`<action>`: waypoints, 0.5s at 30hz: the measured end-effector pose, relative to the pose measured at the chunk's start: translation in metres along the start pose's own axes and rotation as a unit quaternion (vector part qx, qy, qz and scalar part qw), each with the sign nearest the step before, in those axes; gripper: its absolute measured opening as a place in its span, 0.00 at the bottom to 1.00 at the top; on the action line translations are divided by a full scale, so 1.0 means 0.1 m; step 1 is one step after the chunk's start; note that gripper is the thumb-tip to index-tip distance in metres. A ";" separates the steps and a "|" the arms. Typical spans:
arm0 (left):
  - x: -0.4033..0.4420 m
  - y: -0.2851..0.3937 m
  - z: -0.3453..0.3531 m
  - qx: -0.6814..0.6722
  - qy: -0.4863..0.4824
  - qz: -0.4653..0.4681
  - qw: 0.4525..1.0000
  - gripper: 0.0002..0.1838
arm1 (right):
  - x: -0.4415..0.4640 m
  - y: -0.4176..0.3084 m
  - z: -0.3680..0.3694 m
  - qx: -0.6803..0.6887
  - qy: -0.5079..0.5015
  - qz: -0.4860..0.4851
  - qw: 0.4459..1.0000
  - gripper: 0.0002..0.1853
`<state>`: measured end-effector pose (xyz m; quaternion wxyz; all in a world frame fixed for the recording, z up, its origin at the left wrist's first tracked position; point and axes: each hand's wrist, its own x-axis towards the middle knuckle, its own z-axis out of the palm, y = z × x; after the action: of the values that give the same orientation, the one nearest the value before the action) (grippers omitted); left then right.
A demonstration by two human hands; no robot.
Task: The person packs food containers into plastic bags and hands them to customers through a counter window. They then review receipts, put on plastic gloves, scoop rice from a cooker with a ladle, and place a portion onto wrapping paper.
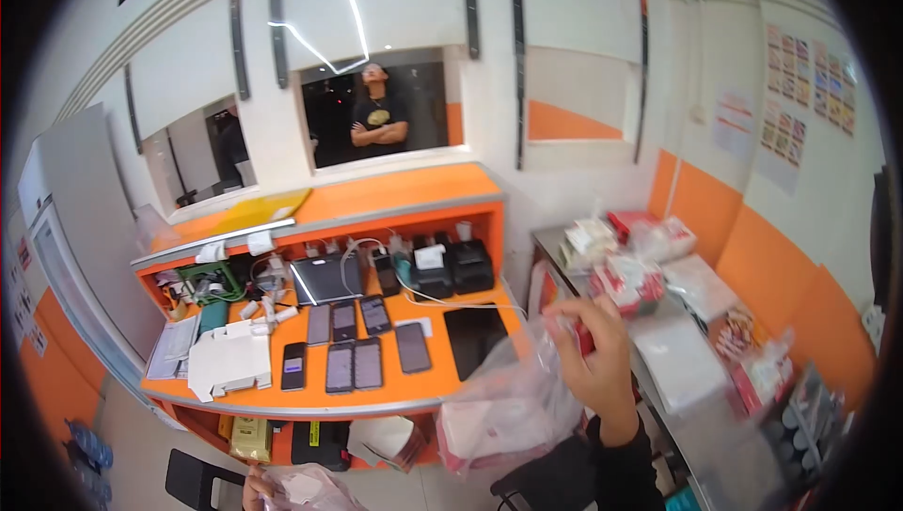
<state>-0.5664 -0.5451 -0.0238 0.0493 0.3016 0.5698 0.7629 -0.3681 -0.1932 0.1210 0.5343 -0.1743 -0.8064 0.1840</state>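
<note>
My right hand (pixel 602 351) is raised at the right of the counter, fingers closed on the gathered top of a translucent plastic bag (pixel 513 393). White and red contents show through the bag, which hangs past the counter's front edge. At the bottom of the view, partly cut off, my left hand (pixel 255 489) grips another translucent plastic bag (pixel 310 490) with something pale inside. The right-hand bag overlaps a dark tablet (pixel 470 337) on the orange counter (pixel 268 398).
Several phones (pixel 354 365) lie on the counter beside flattened white cardboard (pixel 230 359). Two black printers (pixel 470 267) stand under the shelf. A metal side table (pixel 677 361) bears bagged packages. Black chairs (pixel 193 483) stand in front. Someone with folded arms (pixel 379 121) stands beyond the window.
</note>
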 end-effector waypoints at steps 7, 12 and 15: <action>0.78 -0.12 0.02 -0.001 0.114 0.057 0.992 0.13 | 1.50 0.16 1.20 0.085 -0.008 -0.041 0.996 0.06; 1.17 -0.44 0.07 -0.028 0.165 0.065 0.984 0.16 | 2.62 0.32 1.99 0.196 -0.006 -0.076 0.978 0.09; 1.39 -0.72 0.06 -0.014 0.129 0.123 0.984 0.15 | 3.28 0.46 2.36 0.187 0.028 -0.079 0.979 0.09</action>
<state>-0.6958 -0.4572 -0.0317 -0.1151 0.2676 0.5191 0.8036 -0.7039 -0.0224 0.2754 0.5928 -0.0124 -0.7537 0.2835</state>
